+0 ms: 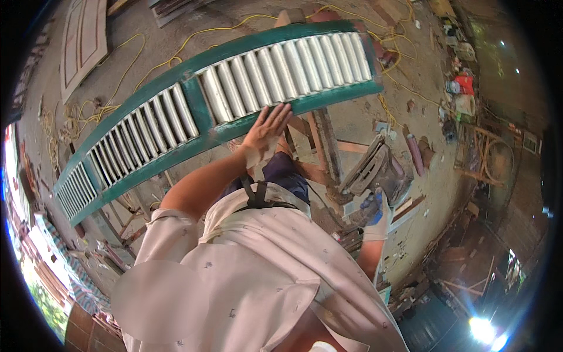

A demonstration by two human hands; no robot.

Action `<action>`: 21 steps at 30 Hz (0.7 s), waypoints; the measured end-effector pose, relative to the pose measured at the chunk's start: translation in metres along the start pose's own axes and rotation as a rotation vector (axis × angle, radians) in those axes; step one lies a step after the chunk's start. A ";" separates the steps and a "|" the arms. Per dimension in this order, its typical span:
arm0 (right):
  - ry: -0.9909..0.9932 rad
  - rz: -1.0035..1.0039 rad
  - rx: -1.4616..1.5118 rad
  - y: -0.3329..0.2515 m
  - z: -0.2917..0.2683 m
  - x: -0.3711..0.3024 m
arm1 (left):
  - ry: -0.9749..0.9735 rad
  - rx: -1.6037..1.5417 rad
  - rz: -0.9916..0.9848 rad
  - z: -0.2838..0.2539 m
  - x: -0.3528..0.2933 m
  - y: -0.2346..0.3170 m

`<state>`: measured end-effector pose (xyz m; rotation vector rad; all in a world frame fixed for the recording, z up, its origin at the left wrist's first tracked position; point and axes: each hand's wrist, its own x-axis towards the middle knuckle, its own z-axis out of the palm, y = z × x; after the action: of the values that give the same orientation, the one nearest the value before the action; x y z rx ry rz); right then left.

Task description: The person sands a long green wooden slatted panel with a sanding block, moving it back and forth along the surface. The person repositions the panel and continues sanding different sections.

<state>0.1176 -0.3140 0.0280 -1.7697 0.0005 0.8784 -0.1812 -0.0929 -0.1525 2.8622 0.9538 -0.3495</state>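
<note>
A long green louvered shutter (199,108) with a curved outline lies across in front of me, its bare, pale slats set in several sections. My left hand (268,128) rests with outstretched fingers on the near green rail, beside the largest slatted section. On the right, well away from the shutter, is my right hand (376,216) in a white glove with blue on the finger side. Its fingers look curled around something dark and greyish that I cannot make out. Just beyond that hand stands a worn wooden piece with a slot (369,167).
A wooden trestle (324,149) stands under the shutter's right part. Yellow cable (220,27) snakes over the dirt floor behind it. A panelled wooden door (85,44) lies at the far left. Clutter with a red container (463,85) lines the right; a bright lamp (482,330) glares lower right.
</note>
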 end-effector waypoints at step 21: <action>0.182 -0.668 -0.505 -0.092 0.072 0.185 | -0.032 -0.345 -0.287 -0.012 -0.150 -0.046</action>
<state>0.2493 -0.1432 -0.0069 -2.1078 -0.7070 0.2329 -0.3232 -0.1410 -0.1043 2.4091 1.2809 -0.2261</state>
